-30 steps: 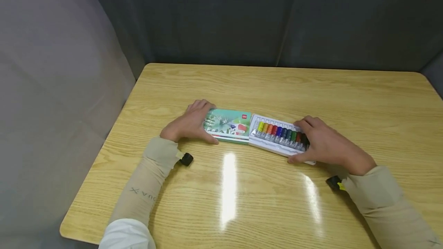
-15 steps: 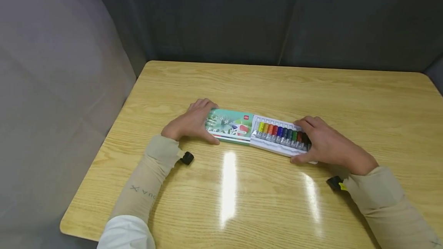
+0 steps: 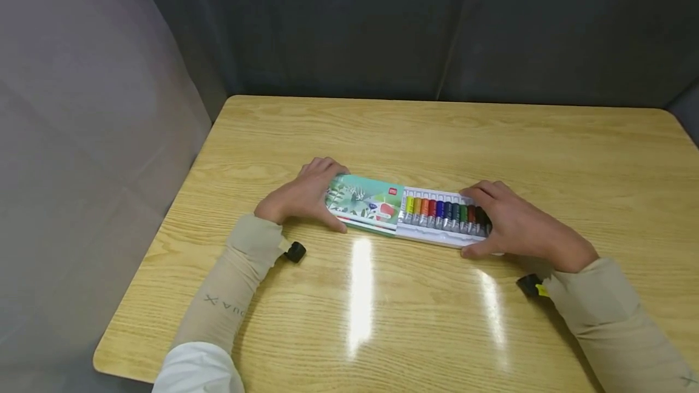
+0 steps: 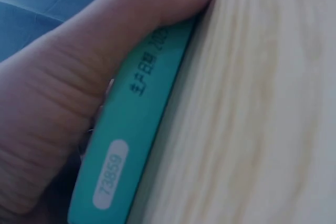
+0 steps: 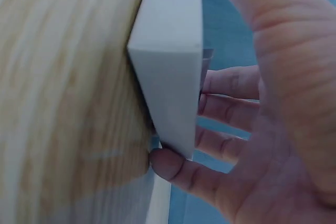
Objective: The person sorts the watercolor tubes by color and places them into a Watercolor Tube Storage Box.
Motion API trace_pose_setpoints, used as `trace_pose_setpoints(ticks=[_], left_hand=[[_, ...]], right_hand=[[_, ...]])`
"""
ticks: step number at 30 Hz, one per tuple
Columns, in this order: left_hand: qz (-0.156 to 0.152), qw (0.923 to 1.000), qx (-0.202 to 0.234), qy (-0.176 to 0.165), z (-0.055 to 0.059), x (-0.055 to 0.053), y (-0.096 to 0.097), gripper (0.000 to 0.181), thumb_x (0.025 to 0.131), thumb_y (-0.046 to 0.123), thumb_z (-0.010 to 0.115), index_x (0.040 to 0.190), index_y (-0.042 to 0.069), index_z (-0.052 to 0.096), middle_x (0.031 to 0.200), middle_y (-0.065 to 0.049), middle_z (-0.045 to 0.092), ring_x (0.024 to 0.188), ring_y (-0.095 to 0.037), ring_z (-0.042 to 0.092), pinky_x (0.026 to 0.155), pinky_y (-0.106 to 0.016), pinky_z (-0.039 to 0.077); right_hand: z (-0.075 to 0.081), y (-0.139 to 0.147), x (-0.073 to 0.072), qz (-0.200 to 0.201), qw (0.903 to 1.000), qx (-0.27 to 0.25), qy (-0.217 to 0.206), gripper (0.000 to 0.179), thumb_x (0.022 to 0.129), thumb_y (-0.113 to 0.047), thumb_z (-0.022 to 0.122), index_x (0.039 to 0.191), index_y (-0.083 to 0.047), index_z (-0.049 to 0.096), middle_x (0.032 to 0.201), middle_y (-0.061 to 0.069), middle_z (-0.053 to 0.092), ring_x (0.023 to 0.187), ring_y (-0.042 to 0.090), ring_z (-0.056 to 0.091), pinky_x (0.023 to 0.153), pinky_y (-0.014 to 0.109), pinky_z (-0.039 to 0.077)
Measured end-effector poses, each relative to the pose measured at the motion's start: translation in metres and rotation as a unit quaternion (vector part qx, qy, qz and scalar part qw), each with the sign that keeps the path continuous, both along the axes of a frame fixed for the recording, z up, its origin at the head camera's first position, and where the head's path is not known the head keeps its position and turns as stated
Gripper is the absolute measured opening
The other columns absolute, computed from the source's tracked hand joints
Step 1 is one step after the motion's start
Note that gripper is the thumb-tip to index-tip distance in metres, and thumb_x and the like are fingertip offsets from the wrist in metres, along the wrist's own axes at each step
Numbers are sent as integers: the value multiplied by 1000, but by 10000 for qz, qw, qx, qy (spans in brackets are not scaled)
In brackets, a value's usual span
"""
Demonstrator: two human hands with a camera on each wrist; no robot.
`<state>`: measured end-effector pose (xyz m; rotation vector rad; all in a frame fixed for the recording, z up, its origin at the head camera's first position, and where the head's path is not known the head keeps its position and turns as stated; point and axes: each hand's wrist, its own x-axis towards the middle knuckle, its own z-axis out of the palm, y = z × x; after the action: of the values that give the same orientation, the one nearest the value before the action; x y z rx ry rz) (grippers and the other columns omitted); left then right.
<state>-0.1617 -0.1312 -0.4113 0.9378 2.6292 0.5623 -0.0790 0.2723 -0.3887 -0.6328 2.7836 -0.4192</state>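
Note:
A mint-green paint box sleeve with a leaf and flower print lies on the table in the head view. My left hand grips its left end, thumb along the near side; the left wrist view shows that thumb on the green side wall. From the sleeve's right end extends a white tray with a row of coloured paint tubes, yellow through to dark. My right hand grips the tray's right end, covering the last tubes. In the right wrist view the tray's white end stands between thumb and fingers.
The wooden table has a light grain and bright reflections in front of the box. A dark curtain hangs behind it and a grey one at the left. Small black wrist cameras sit under both wrists.
Sleeve and tray have turned into a straighter line with each other. The sleeve's right end has shifted slightly right and nearer, closer to the yellow tube. Both hands keep their grip.

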Motion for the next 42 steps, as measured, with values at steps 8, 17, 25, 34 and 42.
trace_pose_setpoints(ticks=[8,17,25,34,42], left_hand=[[-152,9999,35,18,5,6,15,117,62,77,85,152,15,43,147,-3,46,135,-23,37,115,-49,34],[-205,9997,12,137,2,13,24,116,61,78,85,150,15,43,144,-3,47,131,-21,39,118,-49,31],[-126,9995,146,257,0,25,42,114,62,77,84,149,15,44,142,-3,48,130,-22,39,118,-50,30],[-35,9994,115,324,-1,34,57,116,62,77,84,151,15,43,143,-5,49,130,-23,40,115,-51,32],[34,9992,65,385,-2,40,66,119,62,76,85,154,14,42,144,-7,48,130,-25,39,116,-50,31]], right_hand=[[4,-9,5,45,9999,97,61,119,68,-80,80,150,-1,48,147,23,48,130,38,49,107,59,50],[3,-19,7,82,9999,65,95,114,70,-72,84,149,1,48,146,21,50,128,37,49,105,57,50],[3,-28,4,187,9996,-131,150,113,71,-65,87,150,3,47,145,23,49,128,38,49,105,57,50],[1,-29,4,93,9992,-346,-156,140,68,-75,83,165,1,16,155,25,40,140,44,41,113,62,42],[-2,-29,4,319,9980,-543,19,132,72,-59,90,167,-6,13,144,20,47,126,36,45,104,56,47]])
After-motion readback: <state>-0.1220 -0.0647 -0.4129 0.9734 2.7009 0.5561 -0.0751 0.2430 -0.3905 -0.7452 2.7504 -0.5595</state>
